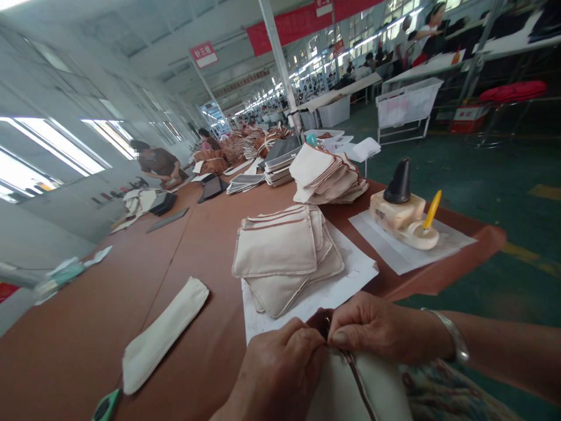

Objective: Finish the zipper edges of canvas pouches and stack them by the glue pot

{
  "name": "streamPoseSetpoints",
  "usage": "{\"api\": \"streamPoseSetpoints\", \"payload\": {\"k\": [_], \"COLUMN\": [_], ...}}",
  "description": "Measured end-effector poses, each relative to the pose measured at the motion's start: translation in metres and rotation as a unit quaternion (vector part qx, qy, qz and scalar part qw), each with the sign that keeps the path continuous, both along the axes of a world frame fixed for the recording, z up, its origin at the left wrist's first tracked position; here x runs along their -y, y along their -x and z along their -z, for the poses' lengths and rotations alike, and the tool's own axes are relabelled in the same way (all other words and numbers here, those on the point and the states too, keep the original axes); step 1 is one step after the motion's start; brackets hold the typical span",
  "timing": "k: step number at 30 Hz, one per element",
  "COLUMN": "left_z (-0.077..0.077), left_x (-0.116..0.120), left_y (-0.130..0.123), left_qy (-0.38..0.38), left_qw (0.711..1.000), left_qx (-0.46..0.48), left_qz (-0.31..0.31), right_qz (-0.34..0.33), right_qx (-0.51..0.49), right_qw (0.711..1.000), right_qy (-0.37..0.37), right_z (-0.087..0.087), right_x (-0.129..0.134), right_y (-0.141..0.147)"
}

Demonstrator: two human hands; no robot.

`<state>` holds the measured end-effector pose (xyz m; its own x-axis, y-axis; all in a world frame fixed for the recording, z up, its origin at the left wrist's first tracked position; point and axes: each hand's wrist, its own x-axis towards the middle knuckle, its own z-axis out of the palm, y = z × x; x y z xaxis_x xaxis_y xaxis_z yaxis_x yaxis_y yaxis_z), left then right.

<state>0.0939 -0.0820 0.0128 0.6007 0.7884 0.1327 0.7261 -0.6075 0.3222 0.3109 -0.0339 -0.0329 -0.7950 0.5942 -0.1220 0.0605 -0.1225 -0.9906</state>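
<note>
My left hand (284,362) and my right hand (390,327) meet at the near table edge, fingers closed in a pinch. Between them is the end of a cream leather piece (381,389), with a dark brown strip (359,383) running down its middle. A small metallic glint shows at the pinched brown end; the fingertips hide its detail. Just beyond my hands, a stack of cream pouch-like pieces (276,248) with brown edging lies on a white sheet (359,266). To the left rests a long cream piece (164,336), apart from both hands.
On the brown table (210,257), a block with a black cone (398,184) and a yellow-handled tool (433,209) stands right. Another cream stack (324,172) lies behind. A green-handled object (106,404) is at lower left. A co-worker (160,164) bends over the far left side.
</note>
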Motion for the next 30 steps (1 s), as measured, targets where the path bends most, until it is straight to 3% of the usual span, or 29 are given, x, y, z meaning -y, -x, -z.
{"api": "streamPoseSetpoints", "payload": {"k": [4,7,11,15,17,20,23,27,30], "left_z": [0.01,0.017,0.013,-0.001,-0.005,-0.004,0.002,0.005,0.001], "left_x": [0.004,0.008,0.012,0.009,0.004,-0.004,-0.008,-0.005,-0.004], "left_y": [-0.007,-0.01,-0.012,-0.011,-0.008,-0.003,0.002,0.004,0.002], "left_qy": [-0.076,-0.062,0.108,0.292,0.349,0.449,0.523,0.549,0.546], "left_qw": [0.995,0.996,0.966,0.882,0.864,0.848,0.808,0.779,0.79], "left_qx": [-0.067,0.011,0.191,0.322,0.308,0.232,0.234,0.273,0.257], "left_qz": [-0.003,-0.065,-0.137,-0.18,-0.192,-0.159,-0.138,-0.129,-0.103], "right_qz": [-0.005,-0.009,0.007,-0.011,-0.02,-0.031,-0.042,-0.05,-0.06], "right_qx": [-0.007,-0.031,-0.04,-0.032,-0.04,-0.058,-0.07,-0.07,-0.076], "right_qw": [1.0,0.998,0.992,0.992,0.99,0.987,0.987,0.99,0.989], "right_qy": [-0.006,-0.05,-0.117,-0.121,-0.131,-0.146,-0.141,-0.114,-0.111], "right_z": [0.0,0.003,0.006,0.004,0.002,0.0,-0.003,-0.007,-0.006], "right_x": [0.001,0.005,0.01,0.008,0.006,0.004,0.004,0.003,0.002], "right_y": [0.0,0.0,-0.002,-0.006,-0.006,-0.006,-0.006,-0.008,-0.007]}}
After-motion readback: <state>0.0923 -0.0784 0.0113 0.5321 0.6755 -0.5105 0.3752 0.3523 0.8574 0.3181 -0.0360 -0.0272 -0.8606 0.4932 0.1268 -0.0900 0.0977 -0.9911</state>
